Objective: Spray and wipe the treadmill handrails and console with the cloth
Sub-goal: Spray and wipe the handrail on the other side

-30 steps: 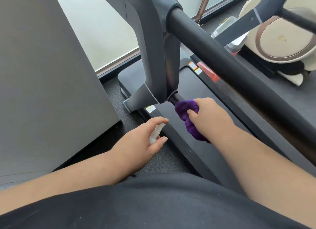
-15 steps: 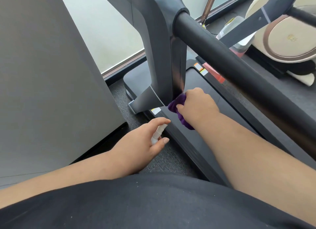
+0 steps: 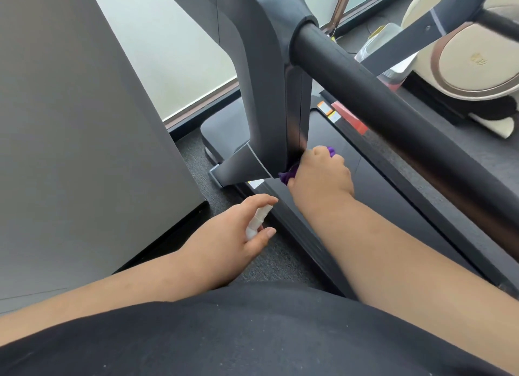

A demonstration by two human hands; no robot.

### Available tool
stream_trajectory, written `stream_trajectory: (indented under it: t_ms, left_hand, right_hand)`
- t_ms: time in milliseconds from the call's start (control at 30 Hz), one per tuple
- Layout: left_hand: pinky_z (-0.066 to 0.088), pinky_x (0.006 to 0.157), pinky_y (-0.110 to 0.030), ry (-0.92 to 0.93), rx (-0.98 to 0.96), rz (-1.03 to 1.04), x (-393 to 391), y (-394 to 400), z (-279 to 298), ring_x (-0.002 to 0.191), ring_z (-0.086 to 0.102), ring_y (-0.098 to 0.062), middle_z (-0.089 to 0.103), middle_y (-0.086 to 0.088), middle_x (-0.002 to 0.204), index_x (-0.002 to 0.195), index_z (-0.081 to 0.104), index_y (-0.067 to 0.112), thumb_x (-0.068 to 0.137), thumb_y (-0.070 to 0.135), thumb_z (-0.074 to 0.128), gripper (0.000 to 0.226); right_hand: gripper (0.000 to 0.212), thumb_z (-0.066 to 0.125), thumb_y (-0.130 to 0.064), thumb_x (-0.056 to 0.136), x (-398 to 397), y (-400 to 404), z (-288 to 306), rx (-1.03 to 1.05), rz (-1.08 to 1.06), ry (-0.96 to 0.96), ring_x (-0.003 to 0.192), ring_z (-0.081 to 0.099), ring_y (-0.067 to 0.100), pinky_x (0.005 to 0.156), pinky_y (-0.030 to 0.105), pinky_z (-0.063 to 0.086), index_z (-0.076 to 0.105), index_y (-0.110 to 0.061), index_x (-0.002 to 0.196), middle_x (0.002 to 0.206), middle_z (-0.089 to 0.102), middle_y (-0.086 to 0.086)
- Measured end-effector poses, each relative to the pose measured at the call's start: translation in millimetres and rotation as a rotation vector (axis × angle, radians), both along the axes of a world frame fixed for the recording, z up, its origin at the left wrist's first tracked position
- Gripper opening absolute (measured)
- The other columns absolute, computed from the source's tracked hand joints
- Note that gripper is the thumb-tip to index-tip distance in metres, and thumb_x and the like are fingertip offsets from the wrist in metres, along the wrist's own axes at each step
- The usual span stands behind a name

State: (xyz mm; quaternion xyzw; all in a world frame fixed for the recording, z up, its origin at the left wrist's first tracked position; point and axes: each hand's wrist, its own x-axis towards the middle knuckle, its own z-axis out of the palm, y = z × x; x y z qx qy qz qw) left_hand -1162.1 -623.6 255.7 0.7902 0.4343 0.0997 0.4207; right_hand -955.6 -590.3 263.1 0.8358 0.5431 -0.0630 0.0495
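A narrow strip of dark carpet floor (image 3: pixel 269 257) separates a tall grey panel (image 3: pixel 70 136) from the black treadmill deck (image 3: pixel 379 195). The thick black padded handrail (image 3: pixel 393 117) crosses overhead. The right hand (image 3: pixel 320 176) presses a bunched purple cloth (image 3: pixel 288 175) against the grey upright post (image 3: pixel 269 100), apparently at its base. The left hand (image 3: pixel 233 238) is closed around a small white spray bottle (image 3: pixel 257 222).

No text is legible from where I stand. The warning stickers (image 3: pixel 328 111) on the treadmill deck (image 3: pixel 331 139) show orange and white blocks only. The label (image 3: pixel 256 183) at the upright's base is blank-looking. The gold emblem (image 3: pixel 478 58) on the cream chair (image 3: pixel 463 66) is too small to read.
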Motion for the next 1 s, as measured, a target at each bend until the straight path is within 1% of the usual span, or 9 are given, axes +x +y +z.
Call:
stream_trajectory:
  t_ms: [100,167,267,333,500,667,733,867,1000]
  left_hand:
    - [0.049,0.078,-0.026,-0.008,0.010,-0.037,3.9,3.3,3.4,0.085,0.059,0.002,0.061,0.024,0.095,0.128,0.032,0.063,0.089,0.059,0.052,0.044]
    - [0.049,0.077,-0.027,-0.015,0.007,-0.075,11.2,3.3,5.9,0.084,0.059,0.001,0.062,0.023,0.094,0.127,0.032,0.064,0.085,0.064,0.048,0.045]
    - [0.045,0.073,-0.021,-0.039,0.011,-0.143,28.5,0.2,10.2,0.084,0.057,0.008,0.060,0.030,0.094,0.122,0.031,0.071,0.081,0.066,0.046,0.043]
    - [0.041,0.071,-0.015,-0.059,0.027,-0.211,41.9,-4.8,12.8,0.086,0.056,0.012,0.057,0.037,0.098,0.120,0.029,0.074,0.083,0.064,0.047,0.043]
    - [0.038,0.073,-0.008,-0.089,0.044,-0.349,75.6,-23.0,17.0,0.097,0.056,0.010,0.053,0.039,0.106,0.116,0.030,0.075,0.087,0.055,0.055,0.044]
    - [0.040,0.067,-0.014,-0.098,0.039,-0.472,105.8,-42.4,20.7,0.083,0.058,0.005,0.057,0.033,0.100,0.117,0.029,0.076,0.086,0.054,0.055,0.046]
    - [0.041,0.066,-0.019,-0.097,0.047,-0.510,114.7,-48.3,22.7,0.084,0.059,0.003,0.057,0.033,0.099,0.118,0.028,0.076,0.086,0.057,0.053,0.045]
    - [0.040,0.061,-0.018,-0.093,0.075,-0.562,128.5,-56.6,25.5,0.081,0.057,0.008,0.055,0.040,0.099,0.117,0.027,0.076,0.086,0.060,0.051,0.043]
    - [0.040,0.060,-0.018,-0.095,0.101,-0.572,134.5,-62.4,26.0,0.080,0.057,0.009,0.055,0.038,0.099,0.118,0.027,0.075,0.086,0.059,0.052,0.043]
  right_hand:
    - [0.048,0.068,-0.046,0.084,-2.0,5.9,1.1,-0.043,-0.008,-0.023,0.103,0.053,0.034,0.078,0.043,0.049,0.057,-0.011,0.115,0.104,0.047,0.006]
    - [0.046,0.072,-0.037,0.083,0.5,-2.8,4.3,-0.050,-0.010,-0.001,0.102,0.054,0.034,0.078,0.043,0.053,0.055,-0.014,0.119,0.102,0.044,0.005]
    - [0.048,0.076,-0.025,0.079,8.6,-29.4,9.2,-0.044,-0.025,0.027,0.102,0.054,0.032,0.076,0.042,0.053,0.051,-0.018,0.120,0.114,0.047,0.005]
    - [0.052,0.077,-0.026,0.079,16.8,-54.7,12.2,-0.034,-0.045,0.031,0.102,0.053,0.031,0.076,0.041,0.051,0.050,-0.020,0.123,0.120,0.048,0.005]
    - [0.060,0.077,-0.024,0.079,41.8,-123.9,22.5,-0.026,-0.120,0.000,0.106,0.053,0.031,0.083,0.041,0.051,0.046,-0.021,0.131,0.128,0.047,0.005]
    - [0.068,0.081,-0.024,0.072,63.5,-186.1,31.5,-0.032,-0.201,-0.039,0.100,0.054,0.028,0.080,0.038,0.050,0.046,-0.022,0.130,0.126,0.050,0.003]
    - [0.066,0.082,-0.021,0.072,69.7,-209.3,36.7,-0.063,-0.225,-0.069,0.096,0.053,0.027,0.077,0.037,0.050,0.047,-0.022,0.128,0.124,0.051,0.003]
    - [0.056,0.076,-0.007,0.073,77.4,-240.9,51.3,-0.196,-0.270,-0.128,0.089,0.051,0.027,0.072,0.038,0.047,0.048,-0.016,0.120,0.114,0.050,0.007]
    - [0.033,0.060,-0.003,0.082,84.6,-241.7,70.5,-0.301,-0.271,-0.187,0.097,0.051,0.035,0.077,0.045,0.043,0.057,-0.010,0.114,0.097,0.041,0.008]
